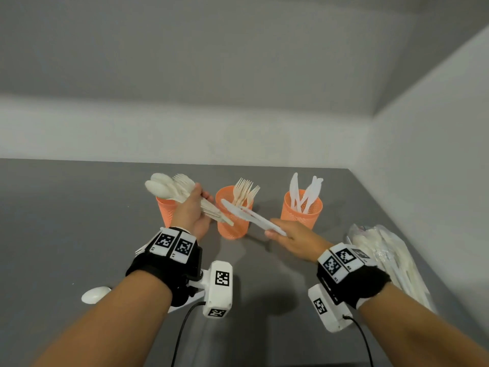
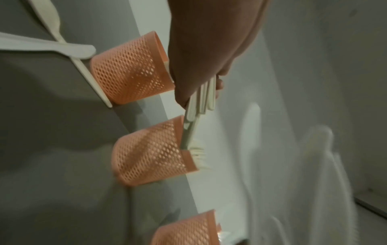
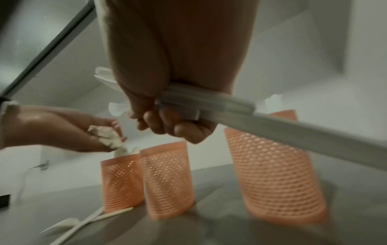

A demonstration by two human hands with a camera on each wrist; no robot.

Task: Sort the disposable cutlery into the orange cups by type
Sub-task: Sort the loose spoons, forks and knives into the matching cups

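Observation:
Three orange mesh cups stand in a row on the grey table: the left cup (image 1: 165,210), the middle cup (image 1: 232,221) with several forks (image 1: 244,190), and the right cup (image 1: 301,210) with white knives (image 1: 307,192). My left hand (image 1: 191,213) grips a bundle of spoons and forks (image 1: 172,188) over the left cup, handles pointing right. My right hand (image 1: 293,238) holds a couple of white knives (image 1: 248,214) by the handles, blades reaching across the middle cup. In the right wrist view the knives (image 3: 293,132) pass in front of the right cup (image 3: 272,165).
A heap of wrapped cutlery in clear plastic (image 1: 389,258) lies at the table's right edge by the wall. A loose white spoon (image 1: 95,294) lies front left, partly under my left forearm. More loose pieces (image 2: 52,44) lie beside the left cup (image 2: 130,69).

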